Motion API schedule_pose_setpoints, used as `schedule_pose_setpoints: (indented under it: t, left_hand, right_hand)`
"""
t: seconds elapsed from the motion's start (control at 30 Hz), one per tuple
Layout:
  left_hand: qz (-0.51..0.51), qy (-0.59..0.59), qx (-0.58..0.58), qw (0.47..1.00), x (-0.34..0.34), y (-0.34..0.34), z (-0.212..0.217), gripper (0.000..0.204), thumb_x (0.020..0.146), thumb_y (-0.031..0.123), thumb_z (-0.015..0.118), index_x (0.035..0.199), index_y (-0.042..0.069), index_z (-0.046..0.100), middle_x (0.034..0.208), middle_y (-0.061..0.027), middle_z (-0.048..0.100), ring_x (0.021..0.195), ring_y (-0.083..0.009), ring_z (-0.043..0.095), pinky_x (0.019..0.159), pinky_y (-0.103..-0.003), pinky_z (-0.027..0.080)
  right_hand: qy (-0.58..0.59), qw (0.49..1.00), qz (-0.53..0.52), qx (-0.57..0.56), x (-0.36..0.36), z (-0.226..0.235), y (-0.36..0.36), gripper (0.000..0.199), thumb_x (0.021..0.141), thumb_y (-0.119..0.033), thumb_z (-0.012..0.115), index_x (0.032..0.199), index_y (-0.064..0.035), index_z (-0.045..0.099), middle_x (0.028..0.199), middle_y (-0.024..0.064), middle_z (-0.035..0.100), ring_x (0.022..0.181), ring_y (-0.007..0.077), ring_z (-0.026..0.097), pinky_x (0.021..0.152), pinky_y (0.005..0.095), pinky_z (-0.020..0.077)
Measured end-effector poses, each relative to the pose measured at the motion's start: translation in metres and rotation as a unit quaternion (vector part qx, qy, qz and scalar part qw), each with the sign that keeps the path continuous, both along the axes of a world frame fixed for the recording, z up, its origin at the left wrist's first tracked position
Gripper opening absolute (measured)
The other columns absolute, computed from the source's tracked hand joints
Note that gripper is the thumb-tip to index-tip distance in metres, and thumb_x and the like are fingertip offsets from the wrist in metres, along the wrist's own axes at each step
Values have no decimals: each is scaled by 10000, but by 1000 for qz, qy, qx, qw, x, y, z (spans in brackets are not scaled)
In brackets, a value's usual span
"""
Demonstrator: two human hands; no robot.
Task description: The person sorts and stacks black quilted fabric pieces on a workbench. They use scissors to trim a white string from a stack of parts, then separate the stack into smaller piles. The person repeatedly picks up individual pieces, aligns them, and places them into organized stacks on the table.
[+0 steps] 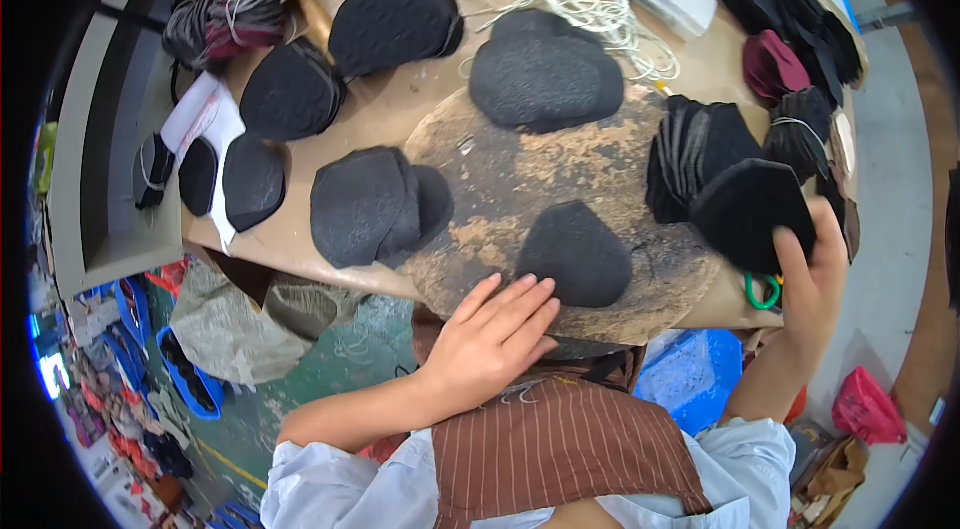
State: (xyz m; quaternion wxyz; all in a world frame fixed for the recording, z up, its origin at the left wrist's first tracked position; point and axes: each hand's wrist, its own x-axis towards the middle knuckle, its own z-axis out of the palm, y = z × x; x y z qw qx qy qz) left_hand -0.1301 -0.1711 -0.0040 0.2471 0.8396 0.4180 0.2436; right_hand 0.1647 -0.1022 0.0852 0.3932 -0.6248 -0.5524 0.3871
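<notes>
Beside left hand (487,341): black felt piece (574,254), touching fingertips.

The left hand (490,334) lies flat at the bench (400,109) edge, its fingers (525,297) touching a black piece (575,254) on the round worn board (500,179). The right hand (815,279) holds a black stack (745,209) above green scissors (762,291).

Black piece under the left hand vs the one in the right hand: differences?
The rounded black piece lies flat and single on the worn round board, with the left hand resting at its near edge. The angular black piece is lifted off the table, gripped by the right hand, and has straighter, cornered edges. It sits beside a fanned stack. Both are dark, thin cut pieces.
</notes>
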Motion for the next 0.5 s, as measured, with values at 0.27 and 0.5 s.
schedule_pose_setpoints:
  t: [0.27, 0.5]
  left_hand:
    - [82, -390, -516, 759, 22, 0, 14, 206, 952, 146, 550, 928, -42, 630, 817, -109, 699, 724, -135, 687, 612, -249, 549]
    - [90, -406, -677, 607, 5, -2, 15, 258, 974, 210, 517, 958, -34, 598, 797, -125, 675, 650, -139, 672, 577, -235, 543]
  right_hand:
    - [74, 974, 183, -108, -69, -40, -22, 102, 815, -22, 674, 900, 11, 627, 799, 51, 634, 729, 92, 593, 635, 232, 462]
    - [-73, 985, 155, 37, -78, -56, -46, 76, 802, -7, 663, 869, 23, 644, 726, 106, 633, 635, 153, 620, 585, 250, 463]
